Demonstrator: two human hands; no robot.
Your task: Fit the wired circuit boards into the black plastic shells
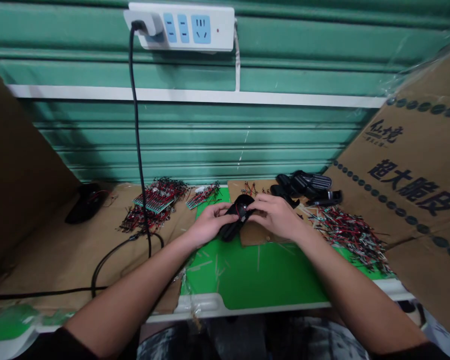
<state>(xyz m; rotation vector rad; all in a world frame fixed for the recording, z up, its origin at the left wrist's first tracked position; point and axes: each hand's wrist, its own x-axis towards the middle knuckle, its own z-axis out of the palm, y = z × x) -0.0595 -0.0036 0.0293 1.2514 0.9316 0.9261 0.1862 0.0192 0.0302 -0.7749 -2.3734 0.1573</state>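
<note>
A black plastic shell (pixel 230 229) with a rounded top is held slightly tilted above the green table. Inside its hollow are a red wire and a small pale part, too small to name. My left hand (pixel 210 222) is closed on the shell's left side, thumb across its front. At the right edge of the hollow, my right hand (pixel 272 215) has thumb and fingers bent in a pinch. Whatever lies between those right fingertips is hidden.
Wired circuit strips (pixel 159 196) are heaped left on cardboard (pixel 172 270). Another black shell (pixel 85 202) lies far left. Several black shells (pixel 303 185) and a pile of wired parts (pixel 354 237) lie right. A black cable (pixel 137 125) hangs from a power strip (pixel 225 30).
</note>
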